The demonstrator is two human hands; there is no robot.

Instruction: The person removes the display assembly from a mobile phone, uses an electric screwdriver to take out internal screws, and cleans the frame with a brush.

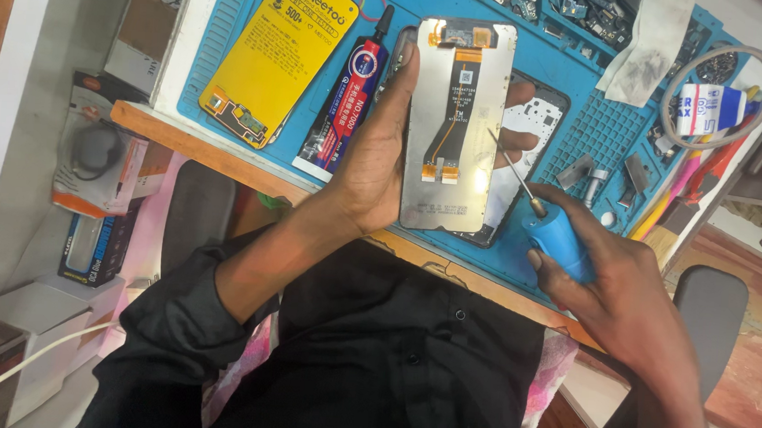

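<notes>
My left hand (376, 152) grips a phone screen panel (457, 126), held back side up, silver with an orange flex cable running down its middle. My fingertips wrap round its right edge. Beneath it lies a dark phone frame (531, 131) on the blue work mat (234, 29). My right hand (606, 285) holds a blue-handled screwdriver (556, 233); its thin metal shaft points up and left, with the tip at the panel's right edge.
A yellow battery (276, 53) and a black-and-red glue tube (348, 102) lie on the mat to the left. Small metal parts (590, 178), a white cable loop (719, 94) and circuit boards (588, 6) sit to the right. Boxes (97, 179) stand on the floor left.
</notes>
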